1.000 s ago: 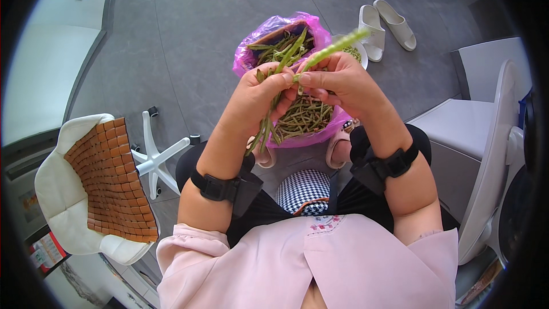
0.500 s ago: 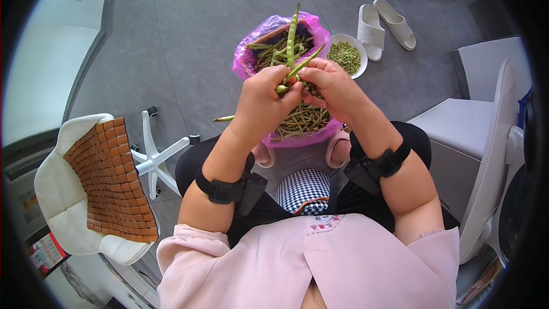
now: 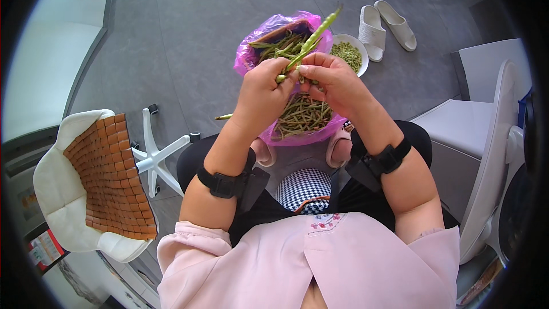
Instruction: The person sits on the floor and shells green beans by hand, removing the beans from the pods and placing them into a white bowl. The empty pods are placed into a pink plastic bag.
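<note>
My left hand [image 3: 262, 94] and my right hand [image 3: 331, 80] meet over a pink plastic bag [image 3: 269, 30] and both grip one long green bean pod [image 3: 311, 40]. The pod sticks up and away from my fingers toward the upper right. Its other end pokes out past my left wrist at the left. Inside the bag lies a heap of green pods [image 3: 300, 115]. Just beyond it stands a white bowl [image 3: 359, 51] holding small green shelled beans.
A white office chair [image 3: 86, 194] with a brown woven seat pad stands at my left. A pair of white slippers [image 3: 384, 23] lies on the grey floor past the bowl. White furniture [image 3: 492, 137] stands close at my right. Pink slippers [image 3: 337, 147] show below the bag.
Both hands have shifted slightly right and lower over the bag. The pod was lying across toward the right a second ago, swung upright, and now leans to the upper right.
</note>
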The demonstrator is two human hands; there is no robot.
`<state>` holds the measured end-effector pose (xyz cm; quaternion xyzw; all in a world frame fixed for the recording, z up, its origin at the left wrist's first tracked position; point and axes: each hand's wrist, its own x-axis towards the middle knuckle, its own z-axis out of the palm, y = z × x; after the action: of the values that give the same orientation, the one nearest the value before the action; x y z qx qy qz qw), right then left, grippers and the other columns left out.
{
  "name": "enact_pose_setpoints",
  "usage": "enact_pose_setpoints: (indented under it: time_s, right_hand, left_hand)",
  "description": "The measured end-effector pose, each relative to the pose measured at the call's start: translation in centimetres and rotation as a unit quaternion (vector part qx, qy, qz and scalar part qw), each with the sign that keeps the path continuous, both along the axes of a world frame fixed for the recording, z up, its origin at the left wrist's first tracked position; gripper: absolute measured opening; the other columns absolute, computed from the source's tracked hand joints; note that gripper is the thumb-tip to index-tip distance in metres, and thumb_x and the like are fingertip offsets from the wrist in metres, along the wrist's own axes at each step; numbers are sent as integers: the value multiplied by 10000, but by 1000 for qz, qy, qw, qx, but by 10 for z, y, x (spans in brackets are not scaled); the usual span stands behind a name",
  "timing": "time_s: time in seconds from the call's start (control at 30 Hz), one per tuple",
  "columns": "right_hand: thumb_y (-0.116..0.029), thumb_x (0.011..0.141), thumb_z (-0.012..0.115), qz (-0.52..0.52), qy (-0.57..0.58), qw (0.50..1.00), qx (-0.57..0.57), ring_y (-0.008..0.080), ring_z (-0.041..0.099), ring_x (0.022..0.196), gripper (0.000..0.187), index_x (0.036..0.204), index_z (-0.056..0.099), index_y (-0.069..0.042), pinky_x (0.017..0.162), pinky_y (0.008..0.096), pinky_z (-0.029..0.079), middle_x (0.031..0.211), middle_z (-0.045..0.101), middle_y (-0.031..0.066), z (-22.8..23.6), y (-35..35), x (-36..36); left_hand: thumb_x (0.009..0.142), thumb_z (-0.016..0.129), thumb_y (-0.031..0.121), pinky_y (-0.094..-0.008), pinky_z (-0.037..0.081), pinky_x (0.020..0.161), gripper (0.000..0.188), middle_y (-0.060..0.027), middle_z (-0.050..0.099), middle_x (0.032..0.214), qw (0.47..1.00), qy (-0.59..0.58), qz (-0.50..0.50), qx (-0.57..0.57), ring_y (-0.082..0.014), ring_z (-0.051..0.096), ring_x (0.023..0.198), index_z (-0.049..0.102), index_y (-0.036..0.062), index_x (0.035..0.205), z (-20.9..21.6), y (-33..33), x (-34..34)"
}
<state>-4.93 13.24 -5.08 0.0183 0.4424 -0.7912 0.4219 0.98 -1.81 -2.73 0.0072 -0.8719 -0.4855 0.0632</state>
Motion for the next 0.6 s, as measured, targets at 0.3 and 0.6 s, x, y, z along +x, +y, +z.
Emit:
enact_pose_setpoints:
  time_s: [0.3,0.6]
  right_hand:
    - [8,697,503,-35,-74,992,91,110,525,602,173,862,553,3,455,188,391,775,562,67,13,-2,5]
    - [46,679,433,-4,-121,985,122,129,502,555,246,916,497,64,414,186,410,767,521,108,-6,17,-11]
  left_hand:
    - [781,610,101,-295,444,577,143,-130,605,708,1000,1,14,17,-161,568,621,601,-13,869,-16,10,6]
    - [731,657,152,-302,449,577,160,-121,613,658,985,-107,127,40,-180,578,591,612,13,795,-30,-3,-2]
